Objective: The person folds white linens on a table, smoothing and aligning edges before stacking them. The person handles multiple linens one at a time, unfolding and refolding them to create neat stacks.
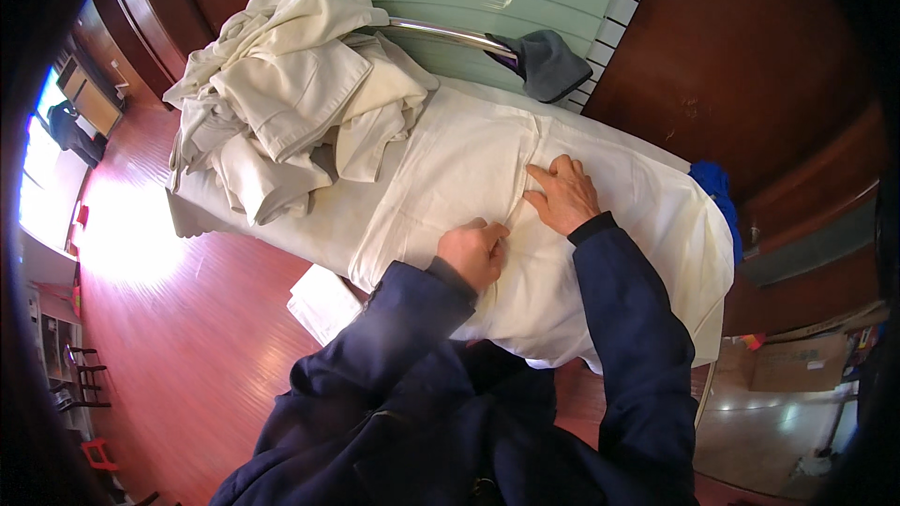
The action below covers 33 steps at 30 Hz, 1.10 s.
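A white cloth (450,154) lies spread over a covered table in front of me, with a raised fold running across its middle. My left hand (472,253) is curled at the near part of this fold, and the fabric's edge seems pinched between thumb and forefinger. Farther along, my right hand (566,197) rests on the cloth with thumb and forefinger apart, their tips at the fold. The palm sides of both hands are hidden.
Crumpled off-white cloths (288,70) are heaped on the table's left end. A grey cloth (552,67) hangs on a metal rail (450,29) behind. Blue fabric (717,190) shows at the right end. Folded white cloth (323,302) sits low at left. A cardboard box (800,364) stands right.
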{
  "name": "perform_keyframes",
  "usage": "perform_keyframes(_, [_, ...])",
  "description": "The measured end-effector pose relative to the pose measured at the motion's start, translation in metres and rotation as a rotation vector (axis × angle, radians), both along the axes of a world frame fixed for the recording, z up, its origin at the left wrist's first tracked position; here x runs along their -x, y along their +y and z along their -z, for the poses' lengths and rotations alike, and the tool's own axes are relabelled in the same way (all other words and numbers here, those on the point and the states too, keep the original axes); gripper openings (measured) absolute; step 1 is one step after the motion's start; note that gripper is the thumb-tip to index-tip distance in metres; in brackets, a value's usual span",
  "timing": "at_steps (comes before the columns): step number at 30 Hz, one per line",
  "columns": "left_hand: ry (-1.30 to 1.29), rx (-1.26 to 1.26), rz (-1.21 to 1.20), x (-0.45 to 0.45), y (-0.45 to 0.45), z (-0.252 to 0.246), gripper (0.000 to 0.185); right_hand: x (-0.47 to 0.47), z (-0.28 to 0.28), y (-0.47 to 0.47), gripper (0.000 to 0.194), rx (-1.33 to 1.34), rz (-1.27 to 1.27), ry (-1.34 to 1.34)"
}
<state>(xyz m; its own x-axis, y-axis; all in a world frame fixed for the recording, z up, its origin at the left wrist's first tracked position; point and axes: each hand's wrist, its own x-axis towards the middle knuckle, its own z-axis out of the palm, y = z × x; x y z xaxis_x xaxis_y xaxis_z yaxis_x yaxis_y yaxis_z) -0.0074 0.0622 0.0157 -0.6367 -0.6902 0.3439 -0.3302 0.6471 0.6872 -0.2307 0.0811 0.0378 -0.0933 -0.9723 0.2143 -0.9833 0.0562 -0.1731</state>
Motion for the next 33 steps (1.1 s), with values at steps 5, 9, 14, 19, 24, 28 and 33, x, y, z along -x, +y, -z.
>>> perform_keyframes(5, [-0.059,0.050,0.072,-0.004,-0.004,-0.007,0.020,0.005,-0.005,-0.008,0.049,-0.058,-0.027,0.002])
perform_keyframes(9, [-0.175,0.108,0.135,-0.003,-0.011,-0.019,0.019,0.006,-0.009,-0.013,0.052,-0.113,-0.026,0.010])
perform_keyframes(14, [0.032,0.401,0.199,0.034,-0.038,-0.018,0.028,0.009,-0.006,-0.011,0.052,-0.106,-0.036,0.014])
perform_keyframes(19, [0.042,0.324,0.133,0.042,-0.046,0.003,0.023,0.023,0.003,-0.016,0.049,0.013,0.003,-0.104])
perform_keyframes(24, [0.118,0.205,0.080,0.042,-0.044,0.012,0.023,0.028,0.000,-0.031,0.048,-0.148,0.051,-0.044])
perform_keyframes(28, [0.147,0.128,0.078,0.042,-0.046,0.014,0.024,0.023,-0.006,-0.034,0.050,-0.185,0.036,-0.029])
perform_keyframes(33, [0.157,0.114,0.076,0.042,-0.045,0.013,0.022,0.024,-0.008,-0.040,0.050,-0.211,0.034,0.010])
